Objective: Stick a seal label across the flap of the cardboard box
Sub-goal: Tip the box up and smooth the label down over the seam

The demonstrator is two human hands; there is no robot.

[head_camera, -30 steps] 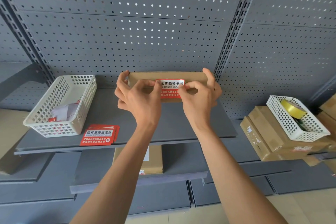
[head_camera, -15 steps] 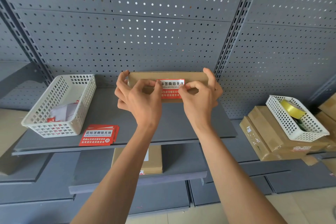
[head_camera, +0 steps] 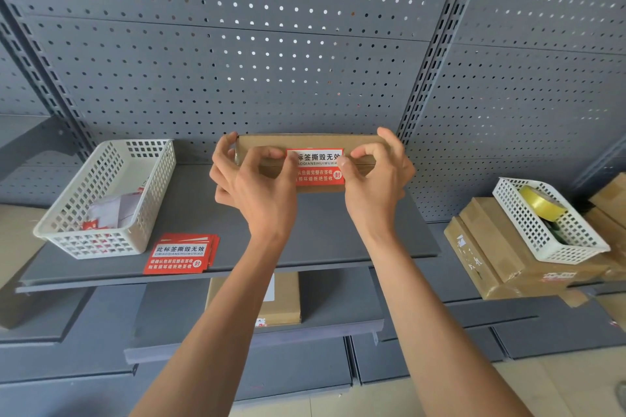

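Note:
A flat brown cardboard box [head_camera: 305, 142] stands on the grey shelf [head_camera: 189, 210], held up with its front edge facing me. A red and white seal label [head_camera: 316, 167] lies across the box's front seam. My left hand [head_camera: 257, 186] grips the box's left end, thumb and forefinger at the label's left edge. My right hand [head_camera: 376, 183] holds the box's right end, its thumb pressing beside the label's right edge. The lower part of the box is hidden behind both hands.
A stack of spare red labels [head_camera: 179, 253] lies near the shelf's front edge. A white basket [head_camera: 111, 193] with paper scraps stands at the left. At the right, another white basket [head_camera: 548, 220] with yellow tape rests on cardboard boxes [head_camera: 501, 267]. A box [head_camera: 284, 298] lies on the lower shelf.
My thumbs have slid outward from the label's middle to its side edges, so more of the label shows. The box has stayed in place.

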